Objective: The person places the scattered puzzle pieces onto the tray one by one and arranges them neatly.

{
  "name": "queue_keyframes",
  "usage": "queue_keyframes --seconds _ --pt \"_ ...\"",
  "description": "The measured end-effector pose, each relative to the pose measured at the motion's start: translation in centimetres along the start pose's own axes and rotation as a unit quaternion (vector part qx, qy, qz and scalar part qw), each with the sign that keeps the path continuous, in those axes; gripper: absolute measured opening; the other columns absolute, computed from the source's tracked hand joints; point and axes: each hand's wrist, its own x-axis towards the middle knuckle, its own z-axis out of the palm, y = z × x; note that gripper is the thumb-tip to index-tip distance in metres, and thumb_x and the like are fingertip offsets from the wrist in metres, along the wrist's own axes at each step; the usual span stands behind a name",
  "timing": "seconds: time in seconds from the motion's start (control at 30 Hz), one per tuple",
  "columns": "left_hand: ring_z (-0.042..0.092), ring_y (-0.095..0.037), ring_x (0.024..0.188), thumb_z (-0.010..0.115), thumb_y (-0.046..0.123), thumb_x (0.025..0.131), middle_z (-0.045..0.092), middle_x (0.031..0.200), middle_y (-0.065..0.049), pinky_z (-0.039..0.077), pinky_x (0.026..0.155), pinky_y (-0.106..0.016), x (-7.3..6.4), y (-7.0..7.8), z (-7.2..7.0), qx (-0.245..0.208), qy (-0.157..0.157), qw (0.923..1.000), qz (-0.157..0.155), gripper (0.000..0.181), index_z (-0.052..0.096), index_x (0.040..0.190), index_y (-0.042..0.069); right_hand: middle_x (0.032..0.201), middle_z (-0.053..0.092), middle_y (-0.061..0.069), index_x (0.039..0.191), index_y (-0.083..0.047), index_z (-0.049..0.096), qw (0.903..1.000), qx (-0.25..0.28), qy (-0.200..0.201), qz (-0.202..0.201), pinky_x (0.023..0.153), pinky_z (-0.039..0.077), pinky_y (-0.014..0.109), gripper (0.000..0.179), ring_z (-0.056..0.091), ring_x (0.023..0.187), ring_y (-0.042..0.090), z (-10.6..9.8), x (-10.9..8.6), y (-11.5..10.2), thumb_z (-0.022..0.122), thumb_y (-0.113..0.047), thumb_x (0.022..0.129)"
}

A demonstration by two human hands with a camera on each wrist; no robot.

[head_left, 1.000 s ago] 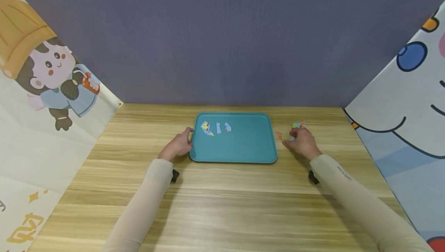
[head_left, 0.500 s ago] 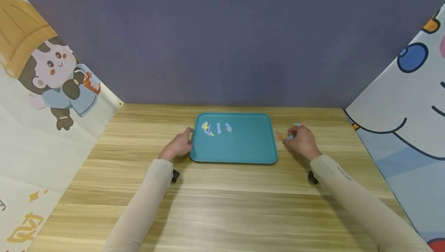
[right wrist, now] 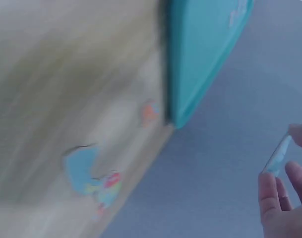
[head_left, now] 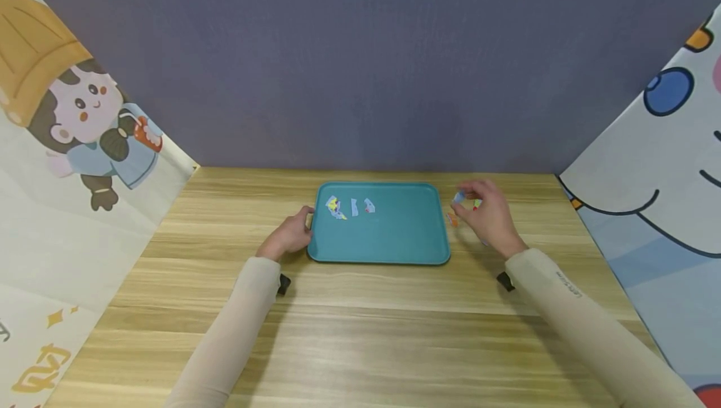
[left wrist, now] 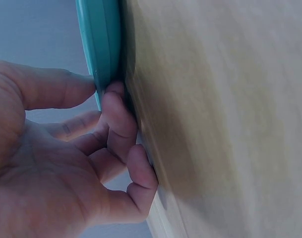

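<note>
My left hand (head_left: 290, 234) holds the left side of a teal tray (head_left: 388, 239). In the left wrist view its thumb is at the tray's rim (left wrist: 102, 44), with fingers curled by the underside. Off the tray's right side, my right hand (head_left: 489, 214) pinches a light-blue puzzle piece (head_left: 459, 197) between thumb and fingers, raised over the table. The right wrist view shows that piece tilted, almost edge-on. On the tray, at the upper left, lie a yellow-and-blue piece cluster (head_left: 333, 207), a narrow pale strip (head_left: 354, 208) and a pale piece with a red spot (head_left: 369, 206).
An orange piece (head_left: 452, 219) lies on the wooden table (head_left: 360, 333) beside the tray's right edge. Under my right hand are a blue piece (right wrist: 81, 168) and multicoloured pieces (right wrist: 110, 187), blurred. A dark panel (head_left: 360, 70) stands behind the table, with printed sheets at both sides.
My right hand has lifted from the table with the light-blue puzzle piece and moved up and slightly left, toward the tray. The left hand and the tray stay where they were.
</note>
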Motion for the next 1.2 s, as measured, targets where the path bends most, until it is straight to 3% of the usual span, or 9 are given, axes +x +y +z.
queue_keyframes --seconds 0.2,0.37,0.8,1.2 --pt "0.048 -0.019 0.056 0.047 0.006 0.083 0.054 0.074 -0.008 0.040 0.049 -0.030 0.0 -0.2 0.0 -0.007 -0.005 1.0000 0.003 0.055 0.023 0.132 0.009 0.101 0.055 0.001 0.090 -0.006 0.065 0.9967 0.009 0.049 -0.064 0.072 0.040 0.036 0.027 0.052 0.089 0.018 -0.3 0.7 -1.9 0.072 -0.020 0.068" --pt "0.049 -0.019 0.058 0.048 0.006 0.082 0.054 0.077 -0.008 0.040 0.052 -0.030 0.0 -0.2 0.0 -0.005 -0.005 1.0000 -0.001 0.056 0.023 0.132 0.009 0.101 0.057 0.001 0.086 -0.006 0.067 0.9937 0.010 0.061 -0.093 0.071 0.039 0.033 0.024 0.051 0.091 0.017 -0.4 1.1 -3.1 0.074 -0.017 0.066" --pt "0.049 -0.019 0.058 0.048 0.007 0.083 0.055 0.076 -0.007 0.040 0.051 -0.030 0.0 -0.2 0.0 -0.003 -0.005 1.0000 -0.001 0.055 0.023 0.132 0.010 0.103 0.057 0.001 0.091 -0.005 0.067 0.9964 0.029 0.016 -0.077 0.081 0.037 0.032 0.026 0.050 0.096 0.016 1.6 2.2 -3.8 0.072 -0.018 0.069" --pt "0.049 -0.019 0.059 0.048 0.008 0.083 0.054 0.078 -0.008 0.040 0.053 -0.029 -0.1 0.1 -0.2 0.007 -0.007 0.9999 -0.003 0.056 0.022 0.132 0.010 0.103 0.056 0.002 0.092 -0.004 0.067 0.9965 0.031 -0.034 -0.069 0.080 0.039 0.032 0.024 0.051 0.096 0.016 4.6 3.7 -3.6 0.070 -0.016 0.071"
